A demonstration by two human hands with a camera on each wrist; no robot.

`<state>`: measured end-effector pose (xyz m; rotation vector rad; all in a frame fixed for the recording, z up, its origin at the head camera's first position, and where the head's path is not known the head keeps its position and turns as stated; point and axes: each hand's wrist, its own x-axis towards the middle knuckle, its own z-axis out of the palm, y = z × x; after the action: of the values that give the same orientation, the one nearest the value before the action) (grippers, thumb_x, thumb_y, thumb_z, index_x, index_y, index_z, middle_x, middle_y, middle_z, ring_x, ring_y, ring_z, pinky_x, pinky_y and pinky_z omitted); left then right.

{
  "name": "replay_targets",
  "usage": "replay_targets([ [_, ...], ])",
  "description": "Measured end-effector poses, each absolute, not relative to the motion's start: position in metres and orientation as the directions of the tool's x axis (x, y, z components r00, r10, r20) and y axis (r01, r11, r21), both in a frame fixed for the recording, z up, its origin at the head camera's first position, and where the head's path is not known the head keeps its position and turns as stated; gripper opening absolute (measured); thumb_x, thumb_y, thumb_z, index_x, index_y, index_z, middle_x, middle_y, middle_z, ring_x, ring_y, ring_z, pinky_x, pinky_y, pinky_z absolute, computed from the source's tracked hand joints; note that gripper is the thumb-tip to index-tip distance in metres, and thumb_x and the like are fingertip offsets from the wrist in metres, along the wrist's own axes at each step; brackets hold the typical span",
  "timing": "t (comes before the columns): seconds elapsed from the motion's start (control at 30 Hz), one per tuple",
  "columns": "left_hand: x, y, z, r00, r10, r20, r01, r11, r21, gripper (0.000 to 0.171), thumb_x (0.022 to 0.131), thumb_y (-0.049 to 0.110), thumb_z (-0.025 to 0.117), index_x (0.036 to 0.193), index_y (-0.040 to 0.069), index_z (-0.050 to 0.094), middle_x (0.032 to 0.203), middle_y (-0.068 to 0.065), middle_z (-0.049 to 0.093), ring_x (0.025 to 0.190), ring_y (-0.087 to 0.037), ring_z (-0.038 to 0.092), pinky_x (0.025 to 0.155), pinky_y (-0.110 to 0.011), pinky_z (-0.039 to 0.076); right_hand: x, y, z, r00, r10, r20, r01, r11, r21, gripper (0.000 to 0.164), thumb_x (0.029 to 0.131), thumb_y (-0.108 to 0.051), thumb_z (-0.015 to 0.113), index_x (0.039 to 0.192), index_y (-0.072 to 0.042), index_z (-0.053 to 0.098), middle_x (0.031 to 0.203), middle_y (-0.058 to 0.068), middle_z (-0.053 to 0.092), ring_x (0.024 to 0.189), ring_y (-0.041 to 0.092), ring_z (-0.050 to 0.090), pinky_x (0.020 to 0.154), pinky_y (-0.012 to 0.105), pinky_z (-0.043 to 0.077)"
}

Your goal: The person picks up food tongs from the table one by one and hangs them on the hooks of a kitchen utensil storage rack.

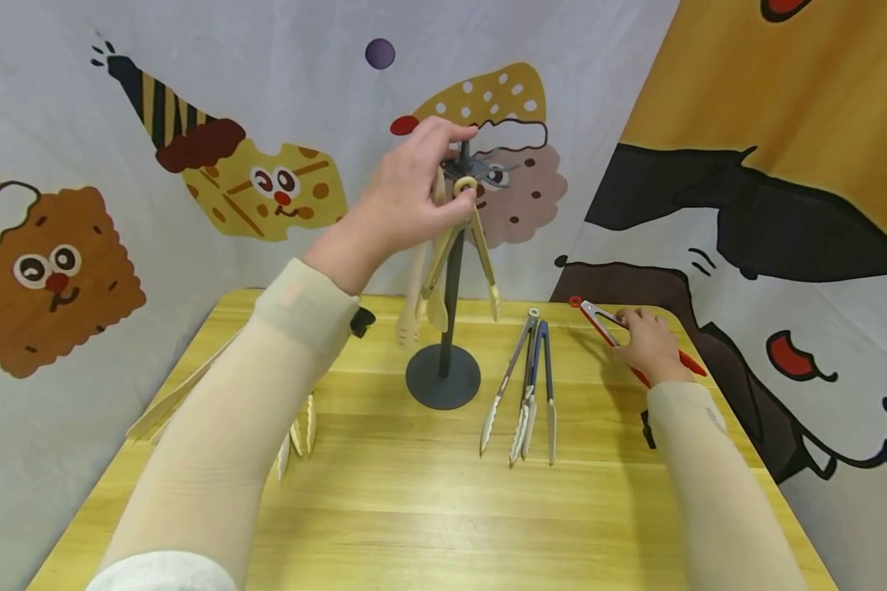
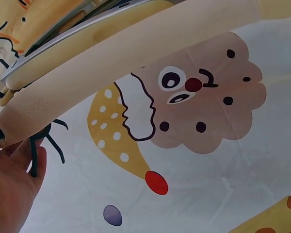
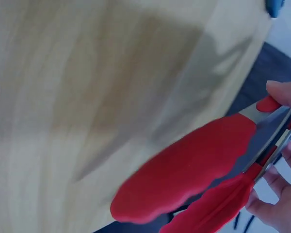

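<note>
right hand (image 1: 650, 346) has its thumb and fingers closed round the metal arms of the red tongs (image 3: 184, 170), near the far right corner of the counter (image 1: 429, 509). the tongs cross under the palm: the ringed end sticks out on the far left side, the red heads on the near right. left hand (image 1: 417, 189) is well apart from them, bent round the hooked top of the dark stand (image 1: 452, 308), its thumb just beside the ring of the gold tongs (image 1: 485, 250); whether it also grips that ring i cannot tell.

from the right wrist the two broad red heads show plainly, parted by a narrow gap, with a shadow on the counter beside them; from the head view the right hand and forearm hide much of them. the left wrist view alone shows the raised letters on a beige handle (image 2: 82, 90) and the dark hook through its hole.

the stand rises from a round base and carries the gold tongs, arms spread downward, with a beige slotted utensil (image 1: 408, 327) hanging next to them. grey tongs (image 1: 516, 361) and blue tongs (image 1: 549, 377) lie side by side between the stand and the red tongs. pale tongs (image 1: 311, 423) poke out past the left sleeve (image 1: 222, 435).
</note>
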<state>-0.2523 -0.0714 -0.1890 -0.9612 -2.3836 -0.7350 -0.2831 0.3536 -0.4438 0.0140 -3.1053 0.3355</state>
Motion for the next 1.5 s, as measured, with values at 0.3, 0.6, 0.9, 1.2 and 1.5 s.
replay_targets([
  [0.3, -0.252, -0.070, -0.189, -0.656, 0.481, 0.581, 0.725, 0.615, 0.310, 0.055, 0.086, 0.033, 0.055, 0.136, 0.013, 0.044, 0.136, 0.000, 0.045, 0.122, -0.012, 0.050, 0.101, -0.022, 0.039, -0.268, 0.342, -0.421, -0.977, -0.002, 0.211, -0.062, 0.958, -0.280, 0.060, 0.082, -0.017, 0.069, 0.135, -0.005, 0.044, 0.131, 0.025, 0.039, 0.112, 0.046, 0.038, 0.080, 0.061, 0.040],
  [0.6, -0.251, -0.072, -0.189, -0.656, 0.481, 0.582, 0.728, 0.605, 0.322, 0.058, 0.086, 0.035, 0.057, 0.138, 0.014, 0.043, 0.135, -0.001, 0.045, 0.123, -0.013, 0.050, 0.100, -0.023, 0.040, -0.252, 0.328, -0.403, -0.930, 0.072, 0.361, -0.056, 0.942, -0.331, 0.051, 0.085, -0.015, 0.068, 0.133, -0.009, 0.049, 0.122, 0.019, 0.048, 0.106, 0.038, 0.046, 0.075, 0.058, 0.042],
  [0.9, -0.250, -0.072, -0.189, -0.663, 0.480, 0.574, 0.719, 0.620, 0.313, 0.061, 0.086, 0.039, 0.057, 0.140, 0.014, 0.042, 0.134, -0.001, 0.045, 0.123, -0.014, 0.049, 0.098, -0.024, 0.041, -0.242, 0.319, -0.391, -0.920, 0.081, 0.383, -0.060, 0.937, -0.344, 0.050, 0.087, -0.017, 0.067, 0.133, -0.011, 0.049, 0.123, 0.018, 0.048, 0.109, 0.038, 0.045, 0.078, 0.059, 0.042],
  [1.2, -0.249, -0.071, -0.188, -0.662, 0.485, 0.572, 0.720, 0.624, 0.304, 0.062, 0.086, 0.041, 0.057, 0.141, 0.014, 0.043, 0.133, -0.001, 0.046, 0.120, -0.013, 0.050, 0.094, -0.024, 0.042, -0.234, 0.302, -0.386, -0.887, 0.075, 0.457, -0.132, 0.905, -0.404, 0.047, 0.087, -0.017, 0.068, 0.130, -0.010, 0.051, 0.122, 0.016, 0.049, 0.107, 0.036, 0.047, 0.082, 0.055, 0.042],
  [1.5, -0.248, -0.071, -0.188, -0.653, 0.482, 0.585, 0.724, 0.624, 0.295, 0.063, 0.086, 0.040, 0.058, 0.141, 0.012, 0.042, 0.134, -0.002, 0.045, 0.117, -0.014, 0.049, 0.091, -0.027, 0.043, -0.227, 0.272, -0.375, -0.815, 0.047, 0.577, -0.258, 0.864, -0.433, 0.048, 0.084, -0.017, 0.072, 0.128, -0.013, 0.054, 0.120, 0.013, 0.052, 0.095, 0.028, 0.053, 0.069, 0.040, 0.044],
])
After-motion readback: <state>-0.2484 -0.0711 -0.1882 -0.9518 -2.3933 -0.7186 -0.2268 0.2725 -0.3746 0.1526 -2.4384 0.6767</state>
